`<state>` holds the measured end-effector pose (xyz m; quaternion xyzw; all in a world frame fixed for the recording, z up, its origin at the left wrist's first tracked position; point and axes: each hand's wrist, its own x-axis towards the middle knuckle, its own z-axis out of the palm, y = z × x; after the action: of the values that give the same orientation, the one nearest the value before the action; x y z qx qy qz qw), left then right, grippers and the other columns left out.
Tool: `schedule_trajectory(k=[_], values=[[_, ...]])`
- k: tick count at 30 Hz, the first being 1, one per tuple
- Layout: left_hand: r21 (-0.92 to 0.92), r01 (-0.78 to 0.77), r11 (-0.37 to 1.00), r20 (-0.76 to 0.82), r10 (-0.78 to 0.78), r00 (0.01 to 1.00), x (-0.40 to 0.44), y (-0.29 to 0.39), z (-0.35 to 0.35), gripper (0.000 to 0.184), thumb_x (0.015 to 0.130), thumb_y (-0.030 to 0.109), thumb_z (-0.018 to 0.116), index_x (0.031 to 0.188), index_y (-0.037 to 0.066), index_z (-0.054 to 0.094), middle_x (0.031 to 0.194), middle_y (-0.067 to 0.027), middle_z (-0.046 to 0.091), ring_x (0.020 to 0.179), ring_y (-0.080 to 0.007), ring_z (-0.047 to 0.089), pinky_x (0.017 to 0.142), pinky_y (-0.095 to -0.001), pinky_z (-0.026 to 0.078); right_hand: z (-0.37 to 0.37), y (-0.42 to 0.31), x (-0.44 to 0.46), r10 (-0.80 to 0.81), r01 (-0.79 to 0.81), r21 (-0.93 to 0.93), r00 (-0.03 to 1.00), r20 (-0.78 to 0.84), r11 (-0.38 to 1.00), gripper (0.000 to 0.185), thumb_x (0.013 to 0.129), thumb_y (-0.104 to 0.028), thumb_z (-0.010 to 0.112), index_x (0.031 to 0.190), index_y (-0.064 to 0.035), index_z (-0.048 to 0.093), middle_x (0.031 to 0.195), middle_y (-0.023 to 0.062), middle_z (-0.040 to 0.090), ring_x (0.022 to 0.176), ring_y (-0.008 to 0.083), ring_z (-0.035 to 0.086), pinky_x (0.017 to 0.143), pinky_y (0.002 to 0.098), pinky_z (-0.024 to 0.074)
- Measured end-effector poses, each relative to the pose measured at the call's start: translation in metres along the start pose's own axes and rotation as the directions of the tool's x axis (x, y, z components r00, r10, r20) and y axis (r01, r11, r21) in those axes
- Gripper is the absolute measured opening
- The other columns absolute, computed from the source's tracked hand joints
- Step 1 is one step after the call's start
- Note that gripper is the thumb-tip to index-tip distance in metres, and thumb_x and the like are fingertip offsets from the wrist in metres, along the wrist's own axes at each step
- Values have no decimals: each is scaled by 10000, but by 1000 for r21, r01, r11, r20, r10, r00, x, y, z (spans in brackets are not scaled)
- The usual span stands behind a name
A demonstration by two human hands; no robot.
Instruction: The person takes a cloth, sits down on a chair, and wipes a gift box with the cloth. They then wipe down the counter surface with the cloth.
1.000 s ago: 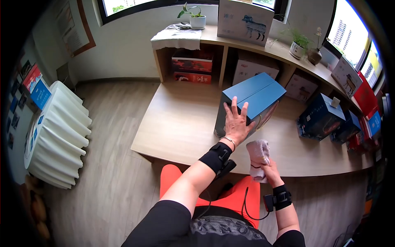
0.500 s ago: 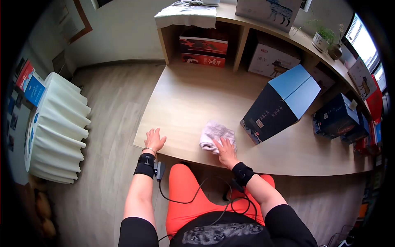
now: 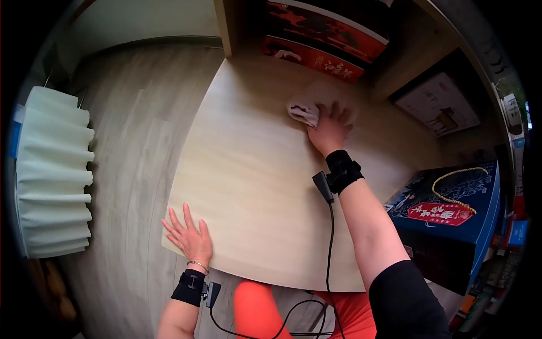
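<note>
My right hand (image 3: 330,129) reaches far across the wooden desk and bears down on a folded pale pink cloth (image 3: 303,111). Its fingers are slightly blurred and bent over the cloth, part of which sticks out on the left while the rest is hidden beneath the hand. At the near left corner of the desk (image 3: 248,186), my left hand (image 3: 193,239) lies flat with its fingers spread and nothing in them. Each wrist wears a black strap with a small cabled device.
Red boxes (image 3: 324,34) fill a shelf compartment behind the desk, beside a compartment with a white box (image 3: 437,104). A large dark blue gift box (image 3: 451,237) with a rope handle stands at right. A table with a pleated white cloth (image 3: 53,175) is at far left.
My right hand has pushed the cloth from the near edge toward the back shelf. The view has moved closer over the desk. My left hand stays at the near left corner.
</note>
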<state>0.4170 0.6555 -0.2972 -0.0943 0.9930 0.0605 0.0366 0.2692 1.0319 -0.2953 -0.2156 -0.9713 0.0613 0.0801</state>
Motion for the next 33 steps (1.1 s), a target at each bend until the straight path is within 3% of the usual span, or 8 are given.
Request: schedule_trajectory(k=[8,12,16,21,24,28,31,33], values=[[20,-14,1000,64,13,998,5,-5,-4,625,892,331,456,1476,190,284,1549,-169,104,1412,-463,-2,1071,-652,93,30,-134,85,-62,61,20,997,45,998,622,810,-375,617,1393,-352,401,1509,165,217,1358,519,120,1005,725,189],[-6,-17,1000,114,17,993,8,-7,-7,645,880,363,470,1474,196,283,1544,-210,88,1390,-525,-7,1062,-676,77,50,-211,83,-293,279,151,953,77,948,602,794,-340,632,1367,-346,448,1517,144,210,1374,503,81,1014,730,167],[7,-10,1000,120,9,993,10,-6,-12,645,881,363,466,1472,180,285,1547,-198,93,1397,-507,-7,1061,-673,99,33,-242,21,-634,581,278,756,166,765,608,743,-252,681,1322,-329,513,1518,140,210,1396,475,29,1008,743,171],[-28,-6,1000,121,9,993,8,-9,-12,655,859,338,506,1462,188,299,1546,-199,95,1394,-513,5,1056,-678,112,-1,-208,-55,-843,693,482,470,261,536,660,706,-184,703,1321,-324,508,1511,130,229,1393,478,69,985,758,209],[-41,-2,999,138,7,990,11,-11,-13,673,840,321,540,1458,199,304,1543,-204,98,1390,-522,14,1053,-682,117,-5,-197,-20,-784,701,357,512,350,617,673,712,-176,688,1335,-330,487,1505,120,244,1393,463,91,991,750,208],[-50,8,999,138,-1,990,14,-11,-15,693,828,317,562,1459,208,297,1541,-206,102,1389,-524,19,1054,-684,118,46,-189,67,-391,388,52,917,78,920,630,771,-228,650,1354,-362,450,1494,99,256,1376,447,140,996,725,218],[-49,8,999,136,-1,991,14,-13,-15,706,824,317,565,1462,193,288,1540,-207,103,1389,-525,16,1059,-680,113,55,-213,73,-302,300,45,951,58,953,605,792,-295,638,1358,-373,440,1491,90,253,1369,446,135,990,723,228],[-62,24,998,143,-15,990,14,-12,-16,737,821,316,566,1465,123,265,1535,-209,114,1396,-511,20,1076,-658,102,51,-247,47,-443,439,68,895,56,896,556,770,-347,641,1308,-360,505,1472,89,276,1368,463,124,986,729,229]])
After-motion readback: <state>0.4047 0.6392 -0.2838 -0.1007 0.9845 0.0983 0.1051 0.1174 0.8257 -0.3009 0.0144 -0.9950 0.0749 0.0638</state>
